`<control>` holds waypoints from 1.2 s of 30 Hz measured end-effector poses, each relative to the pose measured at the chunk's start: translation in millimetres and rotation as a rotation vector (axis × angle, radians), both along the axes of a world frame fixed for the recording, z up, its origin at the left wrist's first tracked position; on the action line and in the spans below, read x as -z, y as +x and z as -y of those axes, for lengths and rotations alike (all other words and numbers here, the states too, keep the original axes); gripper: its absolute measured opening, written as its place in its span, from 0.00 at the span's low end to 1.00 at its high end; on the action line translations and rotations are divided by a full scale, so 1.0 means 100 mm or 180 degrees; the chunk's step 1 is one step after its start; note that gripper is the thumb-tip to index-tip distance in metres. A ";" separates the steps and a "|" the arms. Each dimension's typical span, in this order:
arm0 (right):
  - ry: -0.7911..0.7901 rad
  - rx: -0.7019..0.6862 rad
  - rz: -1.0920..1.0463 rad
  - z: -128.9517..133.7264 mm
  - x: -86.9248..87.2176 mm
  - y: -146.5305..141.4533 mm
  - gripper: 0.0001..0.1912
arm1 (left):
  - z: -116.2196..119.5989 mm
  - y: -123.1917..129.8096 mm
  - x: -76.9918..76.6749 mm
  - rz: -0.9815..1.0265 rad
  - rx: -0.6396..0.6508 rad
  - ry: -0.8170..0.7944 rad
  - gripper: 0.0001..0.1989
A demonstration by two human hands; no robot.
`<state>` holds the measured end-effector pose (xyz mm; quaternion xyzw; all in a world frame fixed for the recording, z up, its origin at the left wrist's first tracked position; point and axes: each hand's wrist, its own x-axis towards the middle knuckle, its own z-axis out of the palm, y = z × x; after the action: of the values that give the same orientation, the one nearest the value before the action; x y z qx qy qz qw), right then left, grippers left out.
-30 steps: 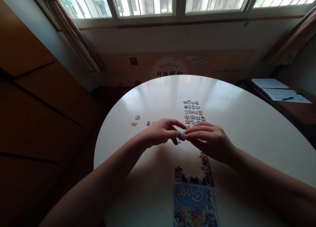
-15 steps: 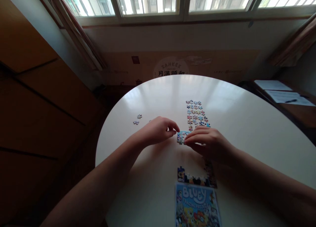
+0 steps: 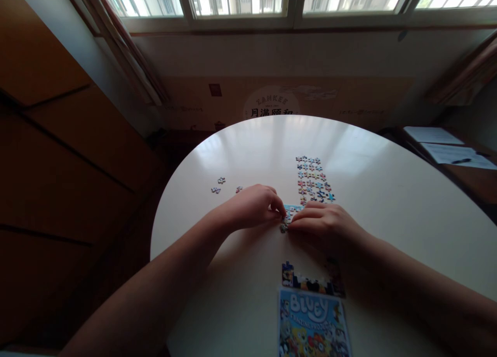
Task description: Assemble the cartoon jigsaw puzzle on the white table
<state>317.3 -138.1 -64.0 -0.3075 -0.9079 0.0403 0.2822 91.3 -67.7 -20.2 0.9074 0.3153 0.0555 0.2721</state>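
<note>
A small joined section of jigsaw puzzle (image 3: 292,210), blue along its top, lies on the white table, partly hidden by both hands. My left hand (image 3: 258,206) is closed, its thumb and bent fingers pinching at the section's left edge. My right hand (image 3: 328,222) lies over the section's right side. Its fingers are together and their tips press on the puzzle's lower part. Just below the fingertips, a puzzle piece (image 3: 283,228) juts out at the bottom left; whether it is joined cannot be made out.
Loose puzzle pieces (image 3: 310,175) lie in rows beyond my right hand. A few more pieces (image 3: 216,190) are at the left. Nearer me are a partial puzzle border (image 3: 310,284) and a Bluey picture sheet (image 3: 312,321). Papers (image 3: 458,155) with a pen rest on a side surface at right.
My left hand has moved slightly right and down onto the puzzle's left edge, its fingers now pinched. A piece shows lower at the bottom left. The view has shifted a little.
</note>
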 end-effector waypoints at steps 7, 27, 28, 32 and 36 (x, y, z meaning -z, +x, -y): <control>0.0144 0.0168 0.0070 0.04 -0.08 -0.04 0.07 | 0.01 -0.01 -0.04 -0.0048 0.0002 -0.0114 0.10; -0.0216 0.0359 0.0107 0.03 0.01 -0.05 0.07 | 0.03 0.00 -0.06 -0.0131 -0.0031 -0.0128 0.10; -0.0248 0.0367 0.0114 0.03 0.00 -0.06 0.07 | 0.04 0.01 -0.06 -0.0150 -0.0059 -0.0122 0.10; -0.0375 0.0281 0.0211 0.04 -0.07 -0.06 0.09 | 0.07 0.04 -0.06 -0.0126 -0.0107 -0.0004 0.07; -0.0244 0.0217 0.0105 0.03 -0.12 0.04 0.10 | 0.07 0.05 -0.05 -0.0088 -0.0059 0.0044 0.06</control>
<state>321.4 -140.8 -51.5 -0.3495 -0.8992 0.0604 0.2563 96.0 -74.7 -14.7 0.9070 0.3270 0.0476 0.2609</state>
